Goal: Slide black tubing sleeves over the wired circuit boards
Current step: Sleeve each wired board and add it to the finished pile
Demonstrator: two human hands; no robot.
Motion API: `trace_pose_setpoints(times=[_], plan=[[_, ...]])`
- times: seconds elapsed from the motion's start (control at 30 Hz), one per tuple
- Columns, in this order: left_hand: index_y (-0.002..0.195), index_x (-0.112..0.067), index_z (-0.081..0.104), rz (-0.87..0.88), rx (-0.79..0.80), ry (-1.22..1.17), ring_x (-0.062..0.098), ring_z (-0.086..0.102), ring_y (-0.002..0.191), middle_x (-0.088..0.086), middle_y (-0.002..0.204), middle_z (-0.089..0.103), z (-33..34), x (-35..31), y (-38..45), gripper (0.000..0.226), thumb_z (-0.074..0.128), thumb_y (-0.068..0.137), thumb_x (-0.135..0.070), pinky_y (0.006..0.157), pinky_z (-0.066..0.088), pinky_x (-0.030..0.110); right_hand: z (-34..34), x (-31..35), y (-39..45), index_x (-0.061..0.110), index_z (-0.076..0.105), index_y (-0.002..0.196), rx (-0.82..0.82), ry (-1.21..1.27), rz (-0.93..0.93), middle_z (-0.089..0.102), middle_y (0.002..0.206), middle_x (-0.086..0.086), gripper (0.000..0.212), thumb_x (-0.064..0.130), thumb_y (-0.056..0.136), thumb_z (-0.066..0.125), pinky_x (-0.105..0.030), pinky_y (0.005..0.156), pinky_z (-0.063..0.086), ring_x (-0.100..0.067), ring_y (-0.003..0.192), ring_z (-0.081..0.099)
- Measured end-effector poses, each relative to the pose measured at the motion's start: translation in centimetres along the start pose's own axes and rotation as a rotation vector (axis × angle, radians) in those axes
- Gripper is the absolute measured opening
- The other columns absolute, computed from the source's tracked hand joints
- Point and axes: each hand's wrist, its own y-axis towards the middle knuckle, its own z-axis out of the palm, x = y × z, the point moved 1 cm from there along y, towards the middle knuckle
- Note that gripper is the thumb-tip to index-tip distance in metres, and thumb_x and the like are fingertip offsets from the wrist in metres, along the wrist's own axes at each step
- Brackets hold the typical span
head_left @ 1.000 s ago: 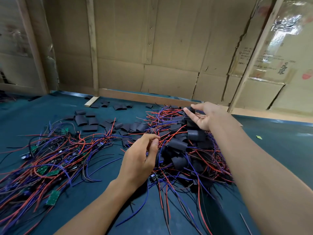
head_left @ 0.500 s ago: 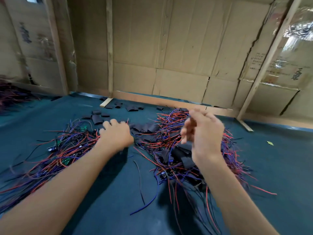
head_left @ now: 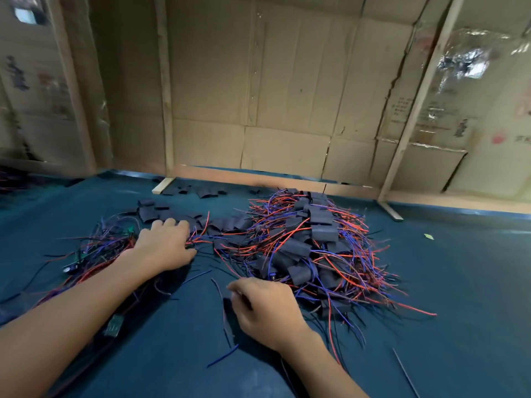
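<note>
While your left fingers reach curled into the near edge of the bare-board tangle, whether they pinch a wire cannot be told; the fingertips are hidden among red and blue leads. Your left hand lies knuckles-up just beside the loose black sleeves scattered behind it.

Your right hand rests low on the blue mat, fingers curled inward, thumb against forefinger; if anything is held, it is too small to see. It sits at the near-left foot of the finished pile, where sleeved boards lie heaped with wires splayed outward.

Judgement: one unit done, next pickup in hand. One green board shows under your left forearm.

Next move calls for drawing a single board free of the tangle without dragging neighbours, then taking one sleeve and opening its flattened mouth before threading.
</note>
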Motion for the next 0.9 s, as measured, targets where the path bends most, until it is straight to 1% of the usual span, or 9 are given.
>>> trace_pose_setpoints(times=[0.1,0.23,0.33,0.47,0.53,0.6,0.7,0.77,0.9], plan=[[0.132,-0.025,0.052,-0.015,0.012,0.014,0.031,0.046,0.129,0.005,0.137,0.051,0.9,-0.3,0.3,0.052,0.046,0.096,-0.062,0.1,0.041,0.044,-0.1,0.2,-0.2,0.022,0.067,0.107,-0.024,0.063,0.016,0.075,0.099,0.0,0.026,0.027,0.09,0.048,-0.04,0.068,0.056,-0.026,0.092,0.07],[0.115,-0.03,0.064,0.001,-0.077,-0.046,0.029,0.054,0.119,0.003,0.125,0.061,0.9,0.1,0.3,0.033,0.054,0.095,-0.055,0.096,0.045,0.042,-0.4,0.3,-0.4,0.022,0.069,0.106,-0.109,0.095,0.028,0.076,0.098,0.002,0.022,0.024,0.091,0.053,-0.037,0.065,0.057,-0.022,0.088,0.071],[0.107,-0.031,0.061,0.027,-0.099,-0.075,0.028,0.056,0.115,0.001,0.118,0.061,0.6,0.0,-0.2,0.029,0.058,0.092,-0.056,0.092,0.045,0.039,-0.6,0.3,-0.5,0.018,0.073,0.106,-0.176,0.129,0.024,0.077,0.096,0.002,0.02,0.022,0.092,0.058,-0.033,0.063,0.057,-0.019,0.083,0.072],[0.125,-0.021,0.056,0.076,0.011,-0.197,0.028,0.055,0.115,0.008,0.122,0.051,0.3,0.3,0.0,0.039,0.069,0.089,-0.03,0.1,0.044,0.034,-0.7,0.2,-0.5,0.015,0.075,0.104,-0.197,0.127,0.029,0.077,0.093,0.002,0.018,0.018,0.09,0.063,-0.032,0.061,0.056,-0.018,0.078,0.071],[0.128,-0.018,0.054,0.063,0.02,-0.21,0.028,0.054,0.113,0.007,0.119,0.043,-0.3,0.8,-0.1,0.044,0.07,0.087,-0.024,0.097,0.044,0.032,-0.6,0.2,-0.5,0.014,0.075,0.104,-0.192,0.127,0.038,0.077,0.093,0.001,0.019,0.019,0.091,0.062,-0.032,0.063,0.057,-0.019,0.078,0.072],[0.127,-0.016,0.05,-0.004,0.007,-0.082,0.032,0.05,0.115,0.008,0.117,0.04,-1.1,1.1,-0.6,0.051,0.071,0.084,-0.034,0.093,0.044,0.037,-0.5,0.2,-0.5,0.014,0.075,0.104,-0.193,0.129,0.043,0.078,0.092,0.0,0.018,0.019,0.091,0.062,-0.032,0.064,0.057,-0.02,0.078,0.072],[0.134,-0.018,0.044,-0.187,0.053,0.214,0.033,0.04,0.128,0.009,0.135,0.042,-2.0,1.3,-1.9,0.084,0.068,0.073,-0.07,0.099,0.04,0.043,-0.6,0.3,-0.5,0.014,0.074,0.103,-0.189,0.138,0.052,0.077,0.09,0.0,0.019,0.019,0.091,0.061,-0.032,0.063,0.057,-0.018,0.076,0.072],[0.138,-0.017,0.041,-0.253,0.066,0.218,0.031,0.042,0.127,0.009,0.137,0.043,-2.5,1.3,-2.5,0.093,0.066,0.071,-0.076,0.098,0.042,0.042,-0.7,0.3,-0.4,0.014,0.074,0.104,-0.179,0.14,0.053,0.077,0.09,0.0,0.02,0.02,0.091,0.06,-0.032,0.063,0.057,-0.017,0.076,0.071],[0.127,-0.017,0.054,-0.143,0.193,0.217,0.02,0.06,0.112,0.001,0.124,0.06,-3.6,0.7,-3.3,0.049,0.066,0.087,-0.043,0.092,0.051,0.029,-0.9,0.3,-0.4,0.017,0.073,0.11,-0.122,0.136,0.094,0.077,0.095,0.001,0.028,0.028,0.093,0.054,-0.033,0.069,0.057,-0.018,0.082,0.072]])
